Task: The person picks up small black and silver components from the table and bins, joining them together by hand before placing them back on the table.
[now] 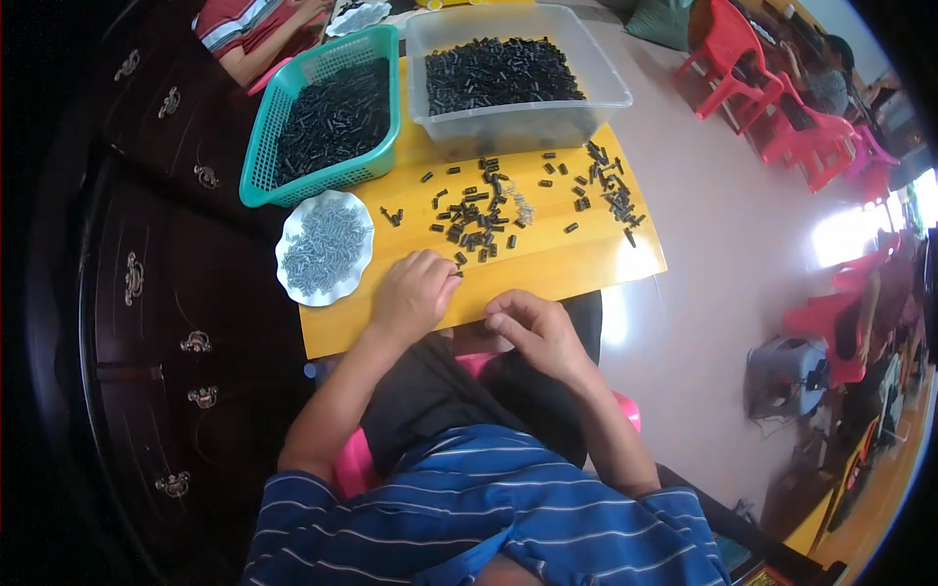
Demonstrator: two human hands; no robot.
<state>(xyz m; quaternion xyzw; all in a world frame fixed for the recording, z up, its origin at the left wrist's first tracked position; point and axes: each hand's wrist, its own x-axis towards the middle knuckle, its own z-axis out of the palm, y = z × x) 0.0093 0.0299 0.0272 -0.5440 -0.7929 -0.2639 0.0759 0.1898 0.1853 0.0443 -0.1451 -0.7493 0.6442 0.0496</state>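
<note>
On the yellow table, my left hand [415, 295] is closed in a pinch, and a small dark piece [457, 274] shows at its fingertips. My right hand [537, 334] is at the table's front edge with curled fingers, thumb and forefinger together; what they hold, if anything, is too small to name. Beyond my hands lie several loose short black cylinders [472, 237], with a few small silver pins [524, 209] beside them. A white wavy-rimmed dish [282, 271] of silver pins stands left of my left hand. Another cluster of black pieces [618, 200] lies at the right.
A green basket [256, 161] and a clear plastic tub [528, 122], both full of black pieces, stand at the back of the yellow tabletop [391, 259]. Dark drawers [147, 293] line the left side. Another person's arm [269, 49] is at the back left. Red chairs [728, 68] stand at right.
</note>
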